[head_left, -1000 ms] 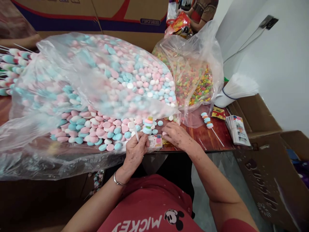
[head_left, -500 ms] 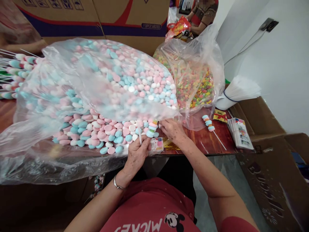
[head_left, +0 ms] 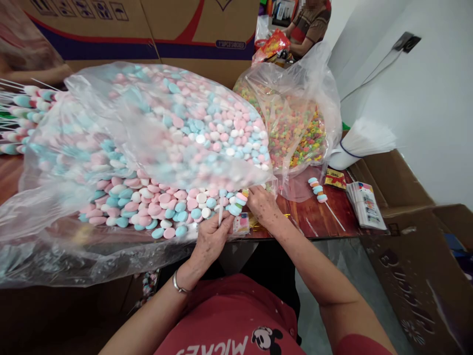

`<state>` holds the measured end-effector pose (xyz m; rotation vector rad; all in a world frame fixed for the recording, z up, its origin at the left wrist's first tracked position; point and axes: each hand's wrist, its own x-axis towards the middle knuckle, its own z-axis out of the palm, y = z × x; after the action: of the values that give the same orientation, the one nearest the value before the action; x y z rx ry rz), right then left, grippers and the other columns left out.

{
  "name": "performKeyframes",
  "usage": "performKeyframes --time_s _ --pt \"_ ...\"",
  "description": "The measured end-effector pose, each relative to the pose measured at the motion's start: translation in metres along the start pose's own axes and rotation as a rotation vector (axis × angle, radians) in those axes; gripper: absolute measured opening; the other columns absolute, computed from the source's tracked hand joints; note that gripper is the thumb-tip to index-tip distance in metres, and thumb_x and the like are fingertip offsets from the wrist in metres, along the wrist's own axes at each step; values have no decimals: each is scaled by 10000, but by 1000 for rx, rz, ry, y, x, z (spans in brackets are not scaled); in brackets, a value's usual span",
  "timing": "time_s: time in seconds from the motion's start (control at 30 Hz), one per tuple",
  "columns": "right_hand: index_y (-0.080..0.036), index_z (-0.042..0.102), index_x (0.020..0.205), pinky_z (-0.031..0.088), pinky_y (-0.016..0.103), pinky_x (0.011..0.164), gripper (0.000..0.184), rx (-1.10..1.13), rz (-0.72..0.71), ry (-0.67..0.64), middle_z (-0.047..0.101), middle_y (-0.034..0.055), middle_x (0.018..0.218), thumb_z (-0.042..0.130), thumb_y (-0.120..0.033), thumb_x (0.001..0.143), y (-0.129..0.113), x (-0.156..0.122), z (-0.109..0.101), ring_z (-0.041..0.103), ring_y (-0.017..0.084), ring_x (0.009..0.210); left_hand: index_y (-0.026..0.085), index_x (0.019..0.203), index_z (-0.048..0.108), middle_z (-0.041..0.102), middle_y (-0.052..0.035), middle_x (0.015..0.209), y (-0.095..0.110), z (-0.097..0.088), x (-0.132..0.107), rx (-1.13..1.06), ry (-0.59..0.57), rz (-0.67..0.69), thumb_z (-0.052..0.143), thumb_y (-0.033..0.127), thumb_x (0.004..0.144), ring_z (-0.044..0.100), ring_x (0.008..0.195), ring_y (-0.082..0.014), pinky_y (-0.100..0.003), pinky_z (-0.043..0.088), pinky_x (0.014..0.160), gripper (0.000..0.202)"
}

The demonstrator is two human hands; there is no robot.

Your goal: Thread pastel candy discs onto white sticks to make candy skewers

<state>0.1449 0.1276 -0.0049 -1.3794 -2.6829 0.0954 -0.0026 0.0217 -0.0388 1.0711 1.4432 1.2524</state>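
Observation:
My left hand is closed around the lower end of a marshmallow skewer, its pink, blue, green and yellow pieces stacked above the fist. A white stick also rises from that hand. At the top end of the stack, my right hand has its fingers bent together close to a yellow piece; what lies between its fingertips is hidden. Loose pink, white and blue marshmallows spill from a large clear bag just left of the hands. Below the skewer lies a small printed packet.
Another marshmallow skewer lies at right, near a gold card and stacked printed cards. Behind are a bag of colourful gummies and white sticks in a cup. Finished skewers are far left; co-workers sit beyond.
The skewer in my left hand has tilted to the right and shifted slightly that way. My right hand has moved in against its top end. The view has shifted slightly.

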Motion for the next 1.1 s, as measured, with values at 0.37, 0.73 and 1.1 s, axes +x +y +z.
performKeyframes --time_s 0.37,0.73,1.1 --pt "-202 597 777 467 221 495 253 1653 496 388 653 -60 636 752 -294 598 15 -21 -6 564 101 524 191 618 586 465 43 468 13 -2 1 83 -180 30 554 370 860 393 436 -105 -220 285 439 303" --pt "-204 665 776 524 226 525 204 1634 420 429 694 -45 669 786 -291 636 15 -23 -4 607 106 555 192 577 542 445 40 512 16 -1 3 144 -154 66 547 343 849 382 509 -118 -225 283 487 311" --pt "-247 748 991 584 324 852 219 1262 252 485 766 14 979 694 -384 827 6 -39 7 714 180 893 194 570 513 445 40 513 14 1 3 133 -124 77 538 341 841 386 517 -121 -234 298 519 310"
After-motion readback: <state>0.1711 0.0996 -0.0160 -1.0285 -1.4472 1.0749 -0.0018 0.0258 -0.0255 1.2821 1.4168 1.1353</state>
